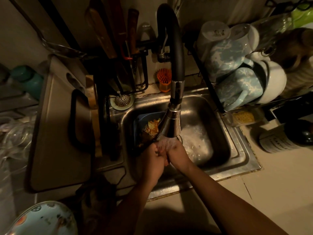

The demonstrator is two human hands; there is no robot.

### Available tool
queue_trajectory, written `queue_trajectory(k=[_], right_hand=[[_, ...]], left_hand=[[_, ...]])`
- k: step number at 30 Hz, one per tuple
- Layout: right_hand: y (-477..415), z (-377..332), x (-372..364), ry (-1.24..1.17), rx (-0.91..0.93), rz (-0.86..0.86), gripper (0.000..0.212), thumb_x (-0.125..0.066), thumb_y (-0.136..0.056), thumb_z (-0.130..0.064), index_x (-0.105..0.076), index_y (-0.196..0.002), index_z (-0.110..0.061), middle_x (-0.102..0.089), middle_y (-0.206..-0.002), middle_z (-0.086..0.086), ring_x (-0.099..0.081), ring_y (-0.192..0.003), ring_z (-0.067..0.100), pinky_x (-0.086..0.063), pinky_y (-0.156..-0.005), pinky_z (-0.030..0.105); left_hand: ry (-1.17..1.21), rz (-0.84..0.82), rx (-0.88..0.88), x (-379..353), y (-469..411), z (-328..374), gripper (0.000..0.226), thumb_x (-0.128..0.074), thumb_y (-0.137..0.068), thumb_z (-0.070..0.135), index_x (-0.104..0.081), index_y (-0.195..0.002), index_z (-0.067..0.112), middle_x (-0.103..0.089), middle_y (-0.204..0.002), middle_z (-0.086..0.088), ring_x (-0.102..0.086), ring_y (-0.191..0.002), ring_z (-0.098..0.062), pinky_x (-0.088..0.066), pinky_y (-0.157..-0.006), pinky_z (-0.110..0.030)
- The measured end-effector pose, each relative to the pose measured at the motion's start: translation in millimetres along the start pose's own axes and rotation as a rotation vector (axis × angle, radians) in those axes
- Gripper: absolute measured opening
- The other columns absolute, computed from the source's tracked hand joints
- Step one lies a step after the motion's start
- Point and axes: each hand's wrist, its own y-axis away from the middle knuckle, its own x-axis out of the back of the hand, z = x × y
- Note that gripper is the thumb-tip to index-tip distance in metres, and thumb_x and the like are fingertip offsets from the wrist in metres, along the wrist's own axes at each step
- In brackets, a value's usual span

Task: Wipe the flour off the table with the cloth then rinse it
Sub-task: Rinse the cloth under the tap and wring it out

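Note:
Both my hands meet over the steel sink (225,133), right under the chrome spray head of the black tap (171,126). Water runs onto them and foams in the basin. My left hand (152,160) and my right hand (177,153) are pressed together, fingers closed around a small wet, pale cloth (165,145). Only a textured bit of the cloth shows between the fingers under the stream; the rest is hidden.
A blue basket with orange food scraps (140,119) sits in the sink's left side. Mugs fill a dish rack (237,73) at the right. A grey tray (55,133) leans on the left. Knives hang behind; a labelled jar (279,139) lies on the right counter.

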Motion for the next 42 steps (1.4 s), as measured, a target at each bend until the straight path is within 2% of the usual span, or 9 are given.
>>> queue_trajectory(k=[3, 8, 11, 15, 27, 29, 32, 35, 42], right_hand=[[2, -2, 3, -0.158, -0.035, 0.047, 0.026, -0.062, -0.088, -0.008, -0.058, -0.095, 0.016, -0.063, -0.076, 0.016, -0.061, -0.065, 0.023, -0.048, -0.053, 0.025], [7, 3, 28, -0.457, -0.178, -0.109, 0.037, -0.05, -0.096, -0.003, -0.05, -0.133, 0.002, -0.06, -0.127, 0.028, -0.059, -0.113, 0.039, -0.048, -0.101, 0.053], [11, 5, 33, -0.295, -0.159, -0.083, 0.033, -0.056, -0.094, 0.002, -0.055, -0.127, -0.001, -0.067, -0.115, 0.019, -0.067, -0.099, 0.028, -0.059, -0.081, 0.037], [11, 5, 26, -0.127, -0.118, 0.01, 0.016, -0.06, -0.096, -0.004, -0.06, -0.11, 0.004, -0.063, -0.081, 0.016, -0.057, -0.058, 0.014, -0.049, -0.055, 0.024], [5, 0, 29, 0.042, -0.085, -0.094, 0.022, -0.056, -0.094, 0.008, -0.063, -0.101, -0.012, -0.068, -0.082, 0.0, -0.064, -0.073, 0.013, -0.055, -0.069, 0.031], [8, 1, 36, 0.064, -0.048, -0.099, 0.022, -0.059, -0.094, 0.006, -0.063, -0.113, -0.005, -0.071, -0.097, 0.011, -0.068, -0.087, 0.019, -0.057, -0.082, 0.034], [11, 4, 43, 0.091, -0.016, -0.077, 0.024, -0.065, -0.093, 0.001, -0.063, -0.116, 0.005, -0.068, -0.1, 0.028, -0.066, -0.083, 0.027, -0.056, -0.077, 0.035], [12, 6, 42, 0.081, -0.003, 0.017, 0.018, -0.06, -0.092, 0.009, -0.063, -0.11, 0.01, -0.067, -0.084, 0.014, -0.065, -0.07, 0.011, -0.052, -0.062, 0.021], [17, 4, 27, -0.041, -0.015, -0.042, 0.027, -0.061, -0.094, -0.002, -0.065, -0.12, -0.007, -0.069, -0.113, 0.018, -0.067, -0.106, 0.031, -0.054, -0.095, 0.046]], left_hand=[[0.06, -0.013, 0.014, -2, -4, -2, 0.031, -0.065, -0.083, 0.002, -0.068, -0.105, 0.024, -0.074, -0.092, 0.001, -0.07, -0.082, -0.014, -0.059, -0.068, -0.032], [0.166, -0.002, -0.042, 10, -10, 2, 0.025, -0.068, -0.086, 0.006, -0.064, -0.105, 0.023, -0.073, -0.098, -0.002, -0.071, -0.086, -0.017, -0.058, -0.071, -0.034], [0.125, 0.028, -0.128, 19, -14, 6, 0.023, -0.065, -0.088, 0.006, -0.062, -0.099, 0.026, -0.071, -0.09, 0.0, -0.07, -0.081, -0.017, -0.058, -0.068, -0.037], [0.143, -0.036, -0.161, 19, -15, 6, 0.026, -0.062, -0.086, -0.003, -0.059, -0.1, 0.019, -0.069, -0.087, -0.002, -0.068, -0.075, -0.01, -0.052, -0.062, -0.024], [0.041, -0.058, -0.189, 15, -14, -7, 0.046, -0.072, -0.083, 0.011, -0.058, -0.105, 0.048, -0.069, -0.106, 0.006, -0.068, -0.097, -0.015, -0.058, -0.079, -0.041], [0.007, -0.028, -0.229, 22, -17, -7, 0.015, -0.06, -0.092, 0.024, -0.064, -0.102, 0.035, -0.071, -0.096, 0.002, -0.069, -0.087, -0.018, -0.058, -0.078, -0.048], [0.018, 0.008, -0.294, 29, -24, -17, 0.024, -0.052, -0.088, 0.04, -0.064, -0.087, 0.019, -0.065, -0.077, 0.001, -0.061, -0.071, -0.018, -0.052, -0.069, -0.045], [0.005, -0.033, -0.238, 24, -18, -14, 0.016, -0.055, -0.09, 0.028, -0.062, -0.075, 0.028, -0.06, -0.069, 0.005, -0.057, -0.066, -0.017, -0.049, -0.062, -0.043], [-0.061, 0.251, -0.155, 8, -22, 2, 0.021, -0.05, -0.086, 0.008, -0.069, -0.094, 0.011, -0.071, -0.091, -0.002, -0.065, -0.082, -0.019, -0.054, -0.074, -0.034]])
